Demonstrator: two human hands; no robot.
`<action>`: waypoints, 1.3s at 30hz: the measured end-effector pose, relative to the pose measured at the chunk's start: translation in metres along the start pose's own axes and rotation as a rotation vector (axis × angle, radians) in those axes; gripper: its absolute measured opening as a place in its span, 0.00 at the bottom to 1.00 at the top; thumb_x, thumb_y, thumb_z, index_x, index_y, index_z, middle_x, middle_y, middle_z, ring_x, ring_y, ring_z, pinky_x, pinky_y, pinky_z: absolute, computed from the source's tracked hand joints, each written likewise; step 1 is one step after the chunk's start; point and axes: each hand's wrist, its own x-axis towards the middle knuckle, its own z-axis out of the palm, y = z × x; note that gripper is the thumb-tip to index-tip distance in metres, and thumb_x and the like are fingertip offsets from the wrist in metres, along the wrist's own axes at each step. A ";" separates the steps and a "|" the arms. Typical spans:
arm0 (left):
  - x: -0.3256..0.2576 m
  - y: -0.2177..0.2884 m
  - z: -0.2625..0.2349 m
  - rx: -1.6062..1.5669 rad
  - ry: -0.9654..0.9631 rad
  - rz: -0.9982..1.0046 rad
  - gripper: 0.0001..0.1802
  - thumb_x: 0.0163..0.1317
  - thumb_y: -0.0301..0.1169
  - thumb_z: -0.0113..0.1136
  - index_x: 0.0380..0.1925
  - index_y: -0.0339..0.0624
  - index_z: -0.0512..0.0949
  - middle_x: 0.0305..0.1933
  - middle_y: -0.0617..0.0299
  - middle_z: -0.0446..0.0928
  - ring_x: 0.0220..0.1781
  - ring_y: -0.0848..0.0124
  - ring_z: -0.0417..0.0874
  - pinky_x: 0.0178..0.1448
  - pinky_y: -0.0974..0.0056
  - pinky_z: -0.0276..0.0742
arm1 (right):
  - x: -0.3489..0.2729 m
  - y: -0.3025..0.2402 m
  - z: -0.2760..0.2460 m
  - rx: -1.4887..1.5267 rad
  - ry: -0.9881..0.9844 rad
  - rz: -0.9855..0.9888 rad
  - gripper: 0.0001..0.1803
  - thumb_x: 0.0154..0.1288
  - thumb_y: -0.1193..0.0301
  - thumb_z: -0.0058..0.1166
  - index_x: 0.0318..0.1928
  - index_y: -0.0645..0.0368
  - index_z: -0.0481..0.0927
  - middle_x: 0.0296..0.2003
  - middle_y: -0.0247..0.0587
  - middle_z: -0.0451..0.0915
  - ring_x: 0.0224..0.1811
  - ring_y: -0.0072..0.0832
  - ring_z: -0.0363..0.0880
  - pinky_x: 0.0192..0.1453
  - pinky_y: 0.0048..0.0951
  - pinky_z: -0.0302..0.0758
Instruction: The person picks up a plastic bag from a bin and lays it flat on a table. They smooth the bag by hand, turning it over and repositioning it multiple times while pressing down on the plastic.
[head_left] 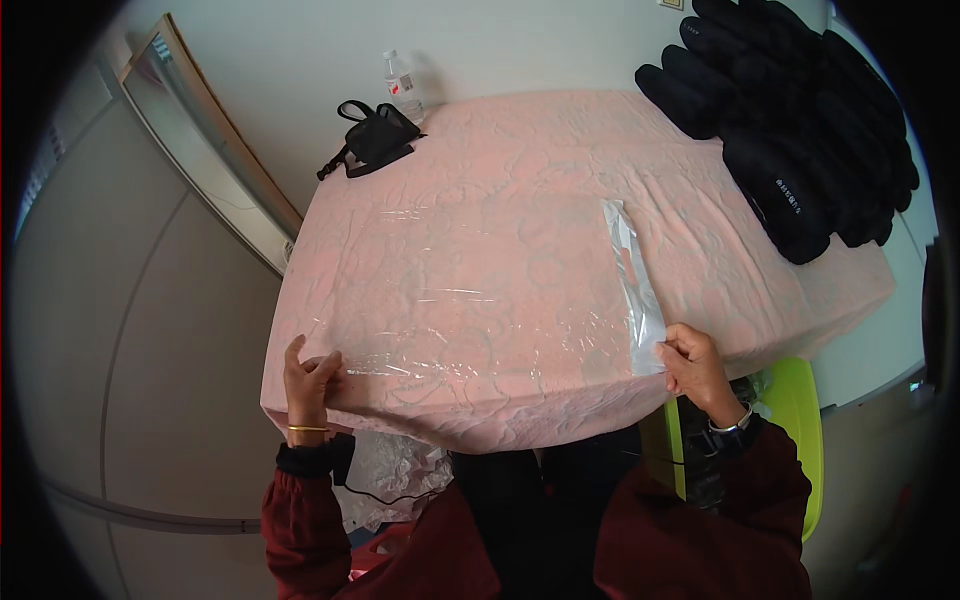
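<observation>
A large clear plastic bag [480, 300] lies flat on the pink patterned cloth, wrinkled and shiny along its near edge. A silvery white strip [632, 290] runs down its right side. At the bag's near left corner, my left hand [312, 382] has thumb and finger closed on the film, with another finger raised. My right hand [695, 370] pinches the near end of the white strip at the near right corner.
The pink cloth [560, 130] covers a table. A small black bag [375, 138] and a clear bottle [402, 88] stand at the back left. Black padded items [780, 110] are heaped at the back right. Below, a green bin [795, 440] stands right, crumpled plastic [395, 470] left. A framed mirror [205, 140] leans leftward.
</observation>
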 end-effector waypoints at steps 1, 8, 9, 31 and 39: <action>-0.003 0.000 -0.006 0.069 0.032 0.030 0.46 0.61 0.27 0.71 0.73 0.33 0.53 0.39 0.57 0.82 0.26 0.74 0.80 0.29 0.71 0.77 | 0.000 0.002 -0.001 -0.041 -0.002 -0.065 0.05 0.72 0.74 0.55 0.40 0.65 0.76 0.24 0.31 0.77 0.21 0.17 0.75 0.23 0.20 0.71; -0.042 0.029 0.013 1.048 0.513 0.895 0.45 0.54 0.23 0.73 0.71 0.37 0.62 0.64 0.46 0.71 0.59 0.52 0.78 0.60 0.52 0.78 | 0.002 -0.023 0.007 -0.662 0.233 -0.598 0.16 0.62 0.77 0.64 0.49 0.65 0.76 0.42 0.45 0.81 0.37 0.33 0.82 0.38 0.36 0.79; -0.057 0.040 0.030 0.929 0.349 0.902 0.43 0.53 0.24 0.72 0.70 0.37 0.64 0.66 0.45 0.69 0.65 0.49 0.72 0.67 0.50 0.71 | 0.002 -0.030 0.016 -0.663 0.182 -0.684 0.22 0.61 0.75 0.65 0.54 0.65 0.75 0.51 0.50 0.77 0.49 0.40 0.79 0.48 0.38 0.78; -0.131 0.025 0.252 0.541 -0.539 0.955 0.48 0.66 0.56 0.56 0.69 0.21 0.60 0.76 0.32 0.55 0.78 0.37 0.56 0.80 0.42 0.52 | 0.012 -0.037 0.049 -0.676 -0.275 -0.607 0.36 0.66 0.65 0.55 0.70 0.73 0.64 0.72 0.65 0.59 0.78 0.56 0.52 0.80 0.59 0.46; -0.128 0.024 0.267 0.516 -0.534 0.959 0.50 0.66 0.57 0.54 0.70 0.20 0.58 0.76 0.32 0.55 0.79 0.38 0.55 0.81 0.44 0.50 | 0.028 -0.006 0.078 -0.942 -0.220 -0.751 0.40 0.68 0.56 0.53 0.72 0.70 0.61 0.74 0.64 0.57 0.79 0.55 0.52 0.81 0.56 0.46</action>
